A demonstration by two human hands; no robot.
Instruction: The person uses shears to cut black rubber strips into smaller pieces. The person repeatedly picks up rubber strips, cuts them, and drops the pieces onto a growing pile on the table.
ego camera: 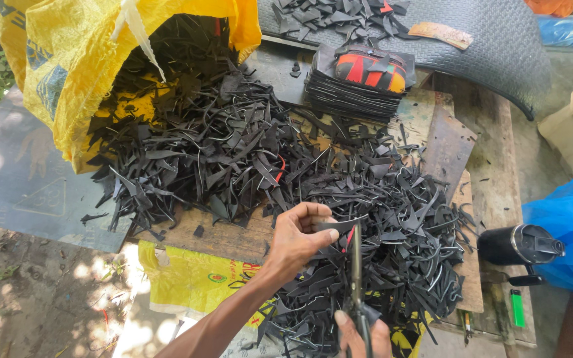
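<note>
Outdoor wooden bench (499, 179) heaped with black offcuts (247, 159). Left hand (300, 235) pinches a black strip (339, 225) taut for cutting; right hand (359, 335) grips scissors (356, 272).

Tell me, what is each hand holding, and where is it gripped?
The left hand pinches a black rubber scrap by its near end. The right hand grips scissors at the handles.

Outdoor workshop: rough wooden bench (499, 166), heaped black rubber offcuts (247, 152), yellow woven sack (67, 66), dirt ground (28, 298).
</note>
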